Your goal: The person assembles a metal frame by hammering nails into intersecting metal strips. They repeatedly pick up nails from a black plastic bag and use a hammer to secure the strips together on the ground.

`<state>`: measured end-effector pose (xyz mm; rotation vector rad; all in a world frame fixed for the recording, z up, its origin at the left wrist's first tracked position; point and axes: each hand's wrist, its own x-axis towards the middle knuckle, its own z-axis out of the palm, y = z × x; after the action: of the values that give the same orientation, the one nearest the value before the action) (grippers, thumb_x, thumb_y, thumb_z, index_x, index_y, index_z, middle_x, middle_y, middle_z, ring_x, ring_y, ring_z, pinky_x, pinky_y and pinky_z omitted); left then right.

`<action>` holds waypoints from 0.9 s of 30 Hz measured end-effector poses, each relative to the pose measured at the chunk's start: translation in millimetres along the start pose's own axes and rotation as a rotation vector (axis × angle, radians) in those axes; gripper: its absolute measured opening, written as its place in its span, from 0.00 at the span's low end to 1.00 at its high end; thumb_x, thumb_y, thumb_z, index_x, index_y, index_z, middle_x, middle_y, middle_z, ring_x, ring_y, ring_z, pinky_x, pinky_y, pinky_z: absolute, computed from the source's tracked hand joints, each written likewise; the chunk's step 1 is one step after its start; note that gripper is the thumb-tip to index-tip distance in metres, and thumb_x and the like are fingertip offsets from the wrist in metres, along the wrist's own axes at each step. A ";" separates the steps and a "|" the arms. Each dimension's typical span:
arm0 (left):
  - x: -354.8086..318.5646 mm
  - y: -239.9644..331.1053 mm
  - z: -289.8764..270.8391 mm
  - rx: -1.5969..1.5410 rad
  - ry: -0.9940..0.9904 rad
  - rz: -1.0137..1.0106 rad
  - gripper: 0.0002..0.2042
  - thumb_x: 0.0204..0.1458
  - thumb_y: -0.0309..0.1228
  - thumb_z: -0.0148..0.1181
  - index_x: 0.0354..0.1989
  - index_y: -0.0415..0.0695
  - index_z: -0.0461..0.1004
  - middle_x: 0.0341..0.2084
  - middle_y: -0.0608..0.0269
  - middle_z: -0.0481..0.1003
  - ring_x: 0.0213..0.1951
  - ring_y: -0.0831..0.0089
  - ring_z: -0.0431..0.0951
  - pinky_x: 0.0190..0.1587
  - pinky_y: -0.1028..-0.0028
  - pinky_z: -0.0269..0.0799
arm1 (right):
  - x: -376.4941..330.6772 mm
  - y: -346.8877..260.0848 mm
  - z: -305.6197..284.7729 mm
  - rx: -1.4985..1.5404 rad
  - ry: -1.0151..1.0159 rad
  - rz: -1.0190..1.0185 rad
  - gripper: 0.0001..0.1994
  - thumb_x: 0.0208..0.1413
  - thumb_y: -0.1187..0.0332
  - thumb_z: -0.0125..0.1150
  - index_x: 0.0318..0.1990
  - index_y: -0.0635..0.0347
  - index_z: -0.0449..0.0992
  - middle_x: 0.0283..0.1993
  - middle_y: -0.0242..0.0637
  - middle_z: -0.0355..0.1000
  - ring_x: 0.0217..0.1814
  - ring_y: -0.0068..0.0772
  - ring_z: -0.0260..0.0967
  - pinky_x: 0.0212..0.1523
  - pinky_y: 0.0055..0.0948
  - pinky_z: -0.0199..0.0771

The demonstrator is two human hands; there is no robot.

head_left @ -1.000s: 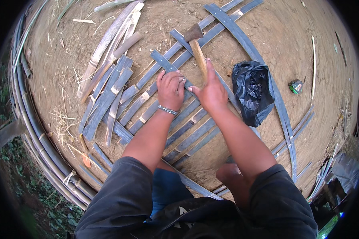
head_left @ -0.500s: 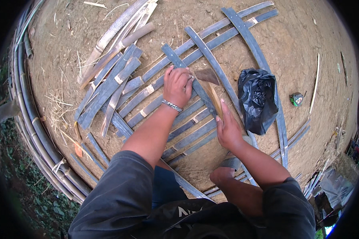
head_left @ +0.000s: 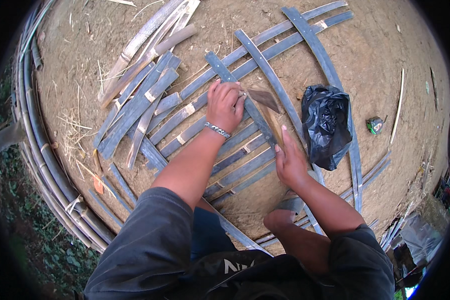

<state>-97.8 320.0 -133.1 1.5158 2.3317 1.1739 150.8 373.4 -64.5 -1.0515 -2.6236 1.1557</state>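
My right hand is closed round the wooden handle of a hatchet, whose dark wedge-shaped head lies just right of my left fingers. My left hand, with a chain bracelet at the wrist, is closed in a pinch over a dark split-bamboo slat. Whatever sits between its fingertips is too small to make out. That slat crosses over several parallel bamboo strips laid out on the ground. Another crossing slat runs to the right of the hatchet.
A black plastic bag lies on the right, over a long slat. Beyond it a green and black tape measure rests on the dirt. Cut bamboo pieces are piled at the left. Long bamboo poles border the left edge.
The whole picture has shifted slightly. Both hands and the hatchet stay in nearly the same place over the slat.
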 end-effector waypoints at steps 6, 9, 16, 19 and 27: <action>0.0 -0.5 -0.2 0.003 -0.002 -0.010 0.07 0.49 0.21 0.67 0.35 0.44 0.77 0.43 0.62 0.79 0.52 0.61 0.79 0.69 0.51 0.61 | 7.4 1.7 -9.3 -0.006 -0.113 0.066 0.32 0.67 0.71 0.55 0.78 0.49 0.56 0.52 0.57 0.72 0.48 0.66 0.74 0.49 0.53 0.76; 0.3 -0.9 1.6 -0.002 0.010 -0.003 0.07 0.49 0.22 0.68 0.35 0.45 0.77 0.42 0.63 0.80 0.52 0.61 0.79 0.68 0.52 0.61 | 4.9 1.2 -9.1 0.008 -0.002 0.031 0.33 0.67 0.71 0.55 0.78 0.47 0.55 0.52 0.57 0.72 0.49 0.66 0.74 0.50 0.52 0.76; 0.2 -1.2 1.2 0.016 0.015 -0.002 0.06 0.50 0.22 0.68 0.34 0.45 0.78 0.41 0.63 0.80 0.51 0.62 0.79 0.67 0.53 0.62 | 13.7 3.8 -10.7 -0.009 -0.074 0.058 0.34 0.66 0.71 0.56 0.79 0.45 0.55 0.52 0.59 0.73 0.50 0.66 0.74 0.52 0.53 0.75; 1.9 1.4 -0.3 -0.017 0.010 0.004 0.06 0.49 0.22 0.68 0.34 0.45 0.78 0.41 0.63 0.80 0.50 0.62 0.79 0.67 0.53 0.62 | 6.6 4.2 -5.6 0.037 0.070 -0.006 0.34 0.66 0.72 0.57 0.79 0.45 0.55 0.54 0.59 0.73 0.51 0.66 0.74 0.52 0.52 0.75; -0.3 -0.1 -0.3 -0.004 0.006 -0.009 0.06 0.50 0.22 0.68 0.34 0.45 0.78 0.41 0.64 0.80 0.51 0.63 0.80 0.67 0.53 0.62 | 14.5 -3.4 -7.8 0.066 0.006 0.094 0.37 0.66 0.69 0.59 0.80 0.51 0.51 0.62 0.61 0.71 0.61 0.67 0.71 0.59 0.51 0.73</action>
<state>-97.9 319.6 -133.0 1.5008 2.3359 1.1813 140.5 385.7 -59.3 -1.1757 -2.5374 1.2458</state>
